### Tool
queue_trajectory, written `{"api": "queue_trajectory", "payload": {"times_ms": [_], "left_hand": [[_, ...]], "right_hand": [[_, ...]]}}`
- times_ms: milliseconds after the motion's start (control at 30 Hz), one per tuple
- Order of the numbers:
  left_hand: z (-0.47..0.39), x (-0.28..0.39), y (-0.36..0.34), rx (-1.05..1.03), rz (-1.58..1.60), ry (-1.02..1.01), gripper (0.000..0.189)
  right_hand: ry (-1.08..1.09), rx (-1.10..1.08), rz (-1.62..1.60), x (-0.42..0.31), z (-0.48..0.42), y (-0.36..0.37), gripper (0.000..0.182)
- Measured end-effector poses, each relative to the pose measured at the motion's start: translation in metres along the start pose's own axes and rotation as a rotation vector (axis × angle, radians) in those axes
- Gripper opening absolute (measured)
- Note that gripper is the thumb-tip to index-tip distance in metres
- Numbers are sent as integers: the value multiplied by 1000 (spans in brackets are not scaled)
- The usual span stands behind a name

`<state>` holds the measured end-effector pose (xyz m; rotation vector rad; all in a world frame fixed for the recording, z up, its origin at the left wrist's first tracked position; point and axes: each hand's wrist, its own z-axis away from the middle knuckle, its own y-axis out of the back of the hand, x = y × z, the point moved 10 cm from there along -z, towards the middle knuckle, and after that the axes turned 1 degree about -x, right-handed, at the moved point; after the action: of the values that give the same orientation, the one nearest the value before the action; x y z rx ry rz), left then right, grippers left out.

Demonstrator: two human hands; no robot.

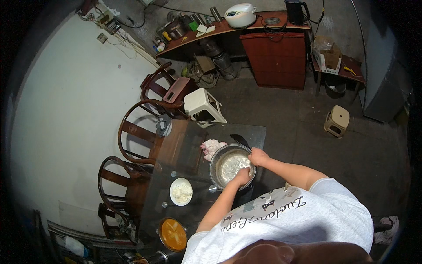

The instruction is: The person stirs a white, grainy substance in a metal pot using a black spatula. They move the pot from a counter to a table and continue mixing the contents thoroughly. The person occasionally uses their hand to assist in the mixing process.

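A round metal pot (232, 166) stands on the dark glass tabletop (197, 198) in front of me. My right hand (258, 156) grips its rim on the right side. Inside the pot, low and to the right, is my left hand (243, 176), with curled fingers; what they hold, if anything, is hidden. The pot's inner bottom looks shiny and wet. Just beyond the rim lies a black spatula or turner (240, 140). A crumpled pink and white cloth (212, 148) touches or nearly touches the pot's far left side.
Left of the pot are a white bowl of rice-like food (181, 192) and a pot of orange soup or stew (173, 234). Wooden armchairs (132, 128) line the table's left side. A white plastic stool (204, 105) stands behind it; a beige stool (337, 121) is on the floor at right.
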<state>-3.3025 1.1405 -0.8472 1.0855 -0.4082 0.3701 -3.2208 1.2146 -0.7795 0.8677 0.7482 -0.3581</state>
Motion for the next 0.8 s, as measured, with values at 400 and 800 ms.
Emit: {"api": "queue_trajectory", "payload": {"times_ms": [400,800], "left_hand": [[-5,-36,89,364,-60,258,57],[-12,12,-14,-181,131,-72,29]], "right_hand": [[-3,-2,49,1,-1,5,36],[36,33,20,10,-9,1,37]]}}
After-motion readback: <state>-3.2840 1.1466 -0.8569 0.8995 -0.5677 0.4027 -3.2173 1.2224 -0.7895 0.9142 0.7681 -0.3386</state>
